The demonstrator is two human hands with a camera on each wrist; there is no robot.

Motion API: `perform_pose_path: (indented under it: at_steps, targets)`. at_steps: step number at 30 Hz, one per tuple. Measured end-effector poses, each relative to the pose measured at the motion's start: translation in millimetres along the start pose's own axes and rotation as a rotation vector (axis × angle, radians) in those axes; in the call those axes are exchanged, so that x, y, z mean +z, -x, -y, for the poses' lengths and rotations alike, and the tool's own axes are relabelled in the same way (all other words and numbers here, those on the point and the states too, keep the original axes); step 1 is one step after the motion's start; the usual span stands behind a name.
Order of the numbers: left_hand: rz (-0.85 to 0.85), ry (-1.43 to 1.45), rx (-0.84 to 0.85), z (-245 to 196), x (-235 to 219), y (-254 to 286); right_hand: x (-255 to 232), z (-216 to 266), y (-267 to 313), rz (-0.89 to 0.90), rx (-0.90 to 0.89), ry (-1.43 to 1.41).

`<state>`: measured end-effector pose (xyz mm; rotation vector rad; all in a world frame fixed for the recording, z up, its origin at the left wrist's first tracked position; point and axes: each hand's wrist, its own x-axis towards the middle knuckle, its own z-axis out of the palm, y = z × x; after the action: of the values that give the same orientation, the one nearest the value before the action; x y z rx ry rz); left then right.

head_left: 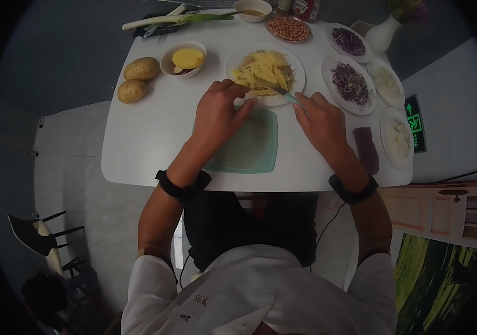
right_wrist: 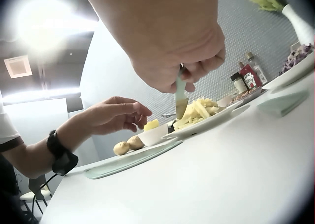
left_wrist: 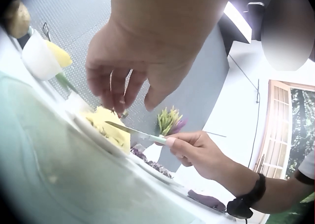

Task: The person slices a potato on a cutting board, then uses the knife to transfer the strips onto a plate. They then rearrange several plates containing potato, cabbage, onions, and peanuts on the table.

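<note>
My right hand (head_left: 325,124) grips the pale green handle of a small knife (head_left: 272,86). Its blade reaches over the heap of cut yellow potato (head_left: 263,66) on a white plate (head_left: 300,62). At the near left rim of that plate hovers my left hand (head_left: 219,114), its fingers loosely bent with nothing held between them. In the left wrist view those fingers hang above the potato pieces, apart from the knife blade (left_wrist: 123,128). Below both hands lies a pale green cutting board (head_left: 244,146), wet-looking and bare of food.
Two whole potatoes (head_left: 138,69) and a bowl (head_left: 166,64) with a peeled potato stand left. Leeks (head_left: 163,21) lie behind. Peanuts (head_left: 288,29) and a sauce bottle (head_left: 305,8) are at the back. Plates of shredded purple cabbage (head_left: 349,84) and a purple cloth (head_left: 365,149) sit right.
</note>
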<state>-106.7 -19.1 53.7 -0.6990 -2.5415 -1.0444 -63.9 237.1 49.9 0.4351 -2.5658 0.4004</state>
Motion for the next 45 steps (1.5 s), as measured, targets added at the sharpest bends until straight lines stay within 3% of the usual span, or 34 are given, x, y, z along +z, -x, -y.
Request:
perform_pose_path:
  at_steps: [1,5,7,11,17,23,26,28,35,45]
  targets:
    - [0.064,0.097,-0.084,-2.4,-4.3,0.0,0.2,0.4,0.2,0.007,-0.008,0.002]
    - [0.144,0.170,-0.060,-10.2,-23.0,8.3,-9.2,1.0,-1.0,-0.046,0.027,-0.027]
    - [0.228,0.064,-0.055,-16.6,-35.5,15.4,-10.3,-1.5,-1.4,-0.058,0.051,0.029]
    - [0.222,-0.078,0.056,-18.4,-43.8,41.7,-1.3,-0.3,-1.9,-0.036,0.053,0.003]
    - [0.088,-0.093,0.118,-25.6,-41.0,70.3,-0.1,4.5,-23.2,-0.119,0.080,0.053]
    - [-0.032,-0.096,0.120,-25.3,-26.0,88.1,15.1,16.4,-31.9,-0.004,0.126,0.107]
    - [-0.084,-0.087,0.117,-22.1,-18.2,96.9,14.3,15.3,-35.9,-0.031,0.094,0.097]
    - [-0.118,-0.068,0.098,-20.5,-13.9,103.1,4.0,12.0,-38.1,-0.139,0.017,0.086]
    - [-0.144,-0.049,0.104,-14.4,-6.1,111.2,0.3,-15.3,-34.9,-0.121,-0.035,0.181]
    - [-0.149,-0.062,0.104,-11.2,-0.2,115.8,-7.3,-26.1,-27.4,-0.115,0.097,0.102]
